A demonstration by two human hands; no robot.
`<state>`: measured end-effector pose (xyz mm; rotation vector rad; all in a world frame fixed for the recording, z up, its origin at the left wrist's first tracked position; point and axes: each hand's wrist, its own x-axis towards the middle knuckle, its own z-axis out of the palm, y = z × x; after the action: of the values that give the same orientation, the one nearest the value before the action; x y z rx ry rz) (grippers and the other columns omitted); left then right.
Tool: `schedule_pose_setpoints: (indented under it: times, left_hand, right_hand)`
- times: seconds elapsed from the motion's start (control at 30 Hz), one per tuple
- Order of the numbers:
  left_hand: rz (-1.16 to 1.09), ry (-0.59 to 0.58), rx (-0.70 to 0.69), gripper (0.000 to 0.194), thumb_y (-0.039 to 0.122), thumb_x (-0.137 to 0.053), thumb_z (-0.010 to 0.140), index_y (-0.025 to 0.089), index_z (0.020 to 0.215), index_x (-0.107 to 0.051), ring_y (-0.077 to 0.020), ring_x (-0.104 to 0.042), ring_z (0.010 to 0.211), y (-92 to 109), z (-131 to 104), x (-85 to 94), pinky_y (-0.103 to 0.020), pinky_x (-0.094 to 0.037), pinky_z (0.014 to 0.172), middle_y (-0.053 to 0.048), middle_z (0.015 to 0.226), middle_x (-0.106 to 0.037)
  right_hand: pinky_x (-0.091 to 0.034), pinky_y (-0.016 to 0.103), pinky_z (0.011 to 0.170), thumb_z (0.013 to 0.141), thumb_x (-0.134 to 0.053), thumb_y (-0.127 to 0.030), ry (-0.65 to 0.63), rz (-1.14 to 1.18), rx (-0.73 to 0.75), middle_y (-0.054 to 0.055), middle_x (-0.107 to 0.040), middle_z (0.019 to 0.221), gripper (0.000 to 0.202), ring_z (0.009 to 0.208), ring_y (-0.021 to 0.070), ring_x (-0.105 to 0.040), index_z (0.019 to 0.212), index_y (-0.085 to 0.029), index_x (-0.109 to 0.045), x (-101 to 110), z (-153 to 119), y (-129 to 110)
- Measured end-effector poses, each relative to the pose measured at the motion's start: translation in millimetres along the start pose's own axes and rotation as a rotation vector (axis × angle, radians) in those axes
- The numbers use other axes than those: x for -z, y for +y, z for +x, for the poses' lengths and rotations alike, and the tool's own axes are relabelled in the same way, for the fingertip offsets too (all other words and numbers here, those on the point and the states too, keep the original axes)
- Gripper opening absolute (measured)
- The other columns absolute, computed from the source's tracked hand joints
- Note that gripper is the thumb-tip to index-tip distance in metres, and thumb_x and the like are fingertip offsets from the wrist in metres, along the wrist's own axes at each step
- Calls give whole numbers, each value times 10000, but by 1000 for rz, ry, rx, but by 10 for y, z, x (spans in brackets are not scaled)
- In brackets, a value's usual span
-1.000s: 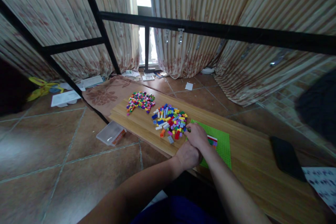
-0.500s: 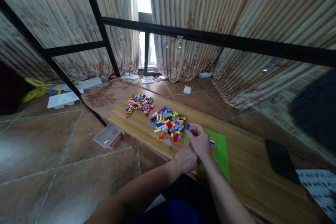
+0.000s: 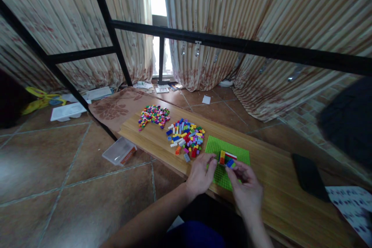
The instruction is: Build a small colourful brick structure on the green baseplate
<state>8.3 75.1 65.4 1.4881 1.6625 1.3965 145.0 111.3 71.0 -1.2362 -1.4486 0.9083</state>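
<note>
My right hand (image 3: 247, 184) pinches a blue toy building brick (image 3: 230, 163) between thumb and fingers, above the green baseplate (image 3: 244, 155). A bit of green shows at the brick's lower edge. On the baseplate stands a small build of bricks, with an orange and yellow stack (image 3: 222, 157) at its left and a white and red row (image 3: 231, 156) behind. My left hand (image 3: 200, 174) is at the baseplate's near left edge, thumb and fingers curled close together beside the stack. Whatever its fingertips hold, if anything, is hidden.
Left of the baseplate lies a pile of mixed bricks (image 3: 188, 137), and farther off a pile of tiny coloured pieces (image 3: 154, 115). A dark phone-like slab (image 3: 309, 176) rests on the wooden board (image 3: 276, 186). A clear plastic box (image 3: 117, 152) stands on the floor.
My right hand has moved right and nearer to me with the blue brick, away from the brick pile. My hands, overlapping before, are now apart, and the build is uncovered.
</note>
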Motion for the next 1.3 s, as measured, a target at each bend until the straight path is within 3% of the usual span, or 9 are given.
schedule_pose_setpoints:
  times: [0.13, 0.23, 0.37, 0.53, 0.8, 0.97, 1.13, 1.3]
  left_hand:
    - [-338, -128, 144, 244, 317, -546, 862, 148, 1019, -626, -154, -614, 781, 60, -104, 117, -269, -495, 732, -48, 865, -660]
    - [-566, -116, 239, 206, 286, -640, 782, 129, 915, -644, -147, -614, 751, 45, -160, 213, -261, -490, 721, -43, 814, -662]
    - [-728, -81, 376, 210, 272, -716, 704, 128, 840, -646, -117, -595, 664, 95, -208, 360, -240, -485, 667, -16, 740, -653]
    - [-726, -104, 416, 191, 255, -720, 705, 136, 836, -648, -116, -613, 653, 271, -248, 453, -239, -505, 663, -19, 738, -678]
    - [-496, -194, 261, 131, 266, -649, 798, 154, 863, -637, -153, -654, 731, 554, -304, 600, -280, -535, 719, -35, 783, -680]
    - [-469, -137, 245, 112, 261, -651, 797, 163, 847, -630, -142, -642, 719, 622, -364, 564, -257, -530, 693, -23, 771, -669]
    - [-622, -121, 345, 134, 269, -691, 761, 159, 796, -622, -134, -637, 667, 648, -366, 525, -258, -522, 677, -13, 708, -673]
    - [-836, -174, 465, 175, 267, -712, 744, 146, 820, -612, -104, -609, 610, 600, -340, 538, -229, -498, 633, -9, 672, -663]
  right_hand:
    - [-491, 312, 730, 785, -618, -338, -290, -210, 102, 23, -651, 858, 240, 758, 168, -605, 997, -227, -643, -31, -138, -109]
    - [-500, 319, 741, 796, -609, -324, -357, -199, 132, 32, -653, 893, 243, 783, 172, -608, 1018, -235, -654, -114, -221, -175]
    - [-529, 316, 742, 775, -654, -331, -336, 42, -8, 28, -649, 904, 326, 818, 170, -623, 1085, -234, -632, -199, -337, -225]
    - [-558, 317, 726, 782, -667, -345, -324, 282, -160, 23, -664, 900, 273, 790, 157, -634, 1034, -241, -669, -207, -436, -325]
    - [-523, 270, 695, 807, -659, -272, -228, 177, 70, 29, -649, 908, 109, 840, 161, -612, 897, -254, -716, -75, -473, -570]
    - [-517, 278, 669, 809, -651, -270, -132, 121, 92, 41, -656, 894, 88, 835, 176, -618, 865, -247, -714, -69, -536, -651]
    - [-523, 276, 614, 797, -661, -329, -86, 305, -112, 29, -648, 811, 133, 689, 143, -591, 860, -219, -700, -118, -587, -637]
    - [-537, 287, 649, 797, -665, -360, -235, 787, -443, -13, -630, 735, 143, 644, 118, -574, 817, -219, -659, -153, -563, -613]
